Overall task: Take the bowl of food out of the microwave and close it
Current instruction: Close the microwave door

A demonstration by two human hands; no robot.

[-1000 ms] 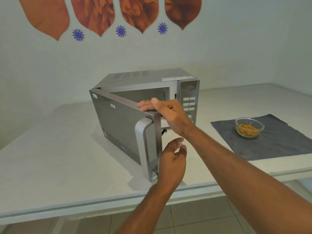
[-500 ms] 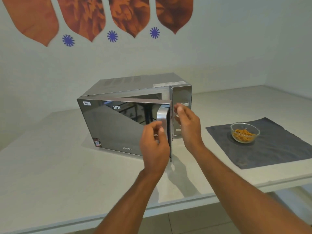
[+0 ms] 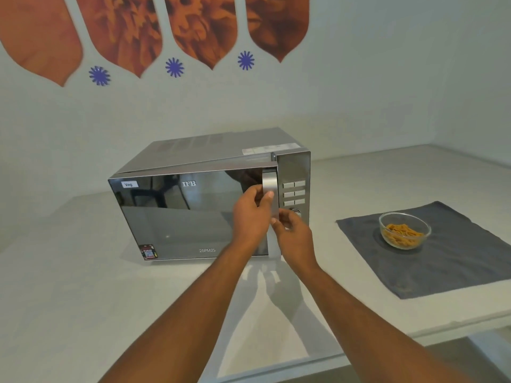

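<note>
The silver microwave [image 3: 221, 150] stands on the white counter with its mirrored door [image 3: 179, 217] almost against the body; a thin gap shows along the top on the handle side. My left hand [image 3: 253, 214] is closed on the vertical silver door handle [image 3: 269, 179], thumb on its front. My right hand [image 3: 294, 234] hovers just right of the handle's lower part, fingers loosely curled, holding nothing. The glass bowl of orange-brown food [image 3: 405, 230] sits outside the microwave on a grey cloth [image 3: 448, 266] to the right.
The microwave's control panel [image 3: 294, 189], with buttons and a knob, is right of the handle. The white counter [image 3: 83, 286] runs left and forward to its front edge [image 3: 414, 331]. A wall with orange and blue decorations rises behind.
The door has swung from wide open to nearly shut. My left hand moved from the door's edge onto the handle. My right hand let go of the door top and dropped beside the handle.
</note>
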